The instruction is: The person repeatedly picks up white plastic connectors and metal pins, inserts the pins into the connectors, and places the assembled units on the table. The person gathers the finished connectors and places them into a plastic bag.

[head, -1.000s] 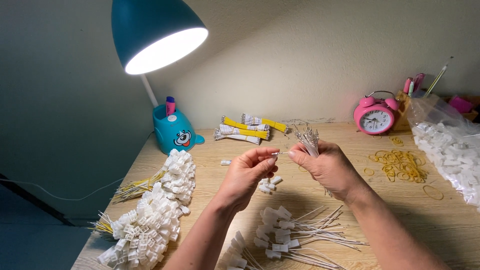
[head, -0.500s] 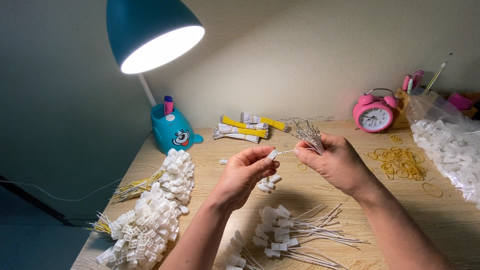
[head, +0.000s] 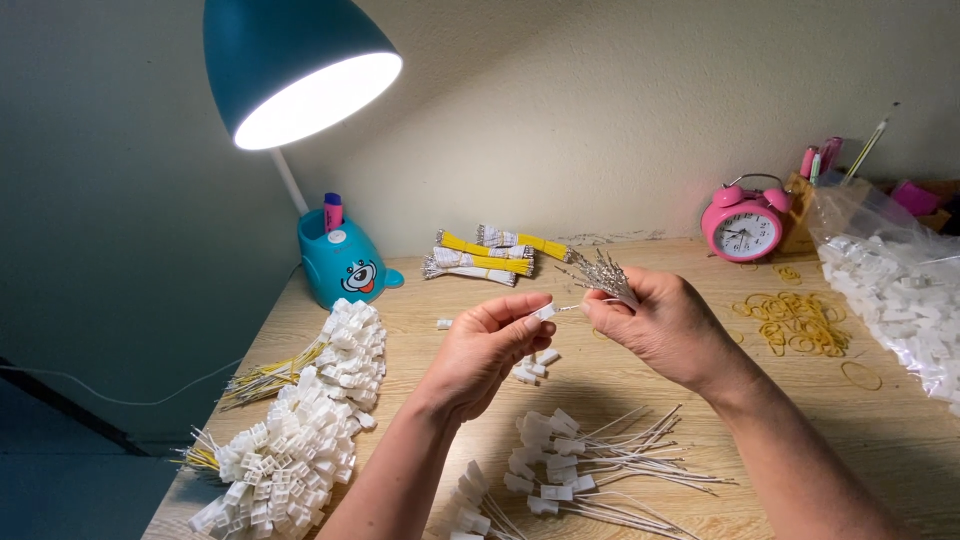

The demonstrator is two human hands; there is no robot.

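My left hand (head: pixel 490 350) pinches a small white plastic connector (head: pixel 544 312) between thumb and fingertips. My right hand (head: pixel 665 325) grips a bundle of thin wires with metal terminals (head: pixel 600 272) fanning out above the fist. One wire end (head: pixel 578 306) reaches from the right hand to the connector. Both hands hover over the wooden desk (head: pixel 640 390). Below them lie finished white connectors with white wires (head: pixel 580 470). A few loose connectors (head: pixel 530 368) rest just under my left hand.
A big heap of white connectors on yellow wires (head: pixel 300 430) lies at the left. A teal desk lamp (head: pixel 300 70) with a face-printed base (head: pixel 345 270) stands behind. Yellow wire bundles (head: pixel 490 255), a pink alarm clock (head: pixel 745 225), rubber bands (head: pixel 795 320) and a bag of connectors (head: pixel 890 280) sit around.
My hands have drawn slightly apart and lower, with one wire now stretched between the right hand and the connector in the left. The view has shifted a little.
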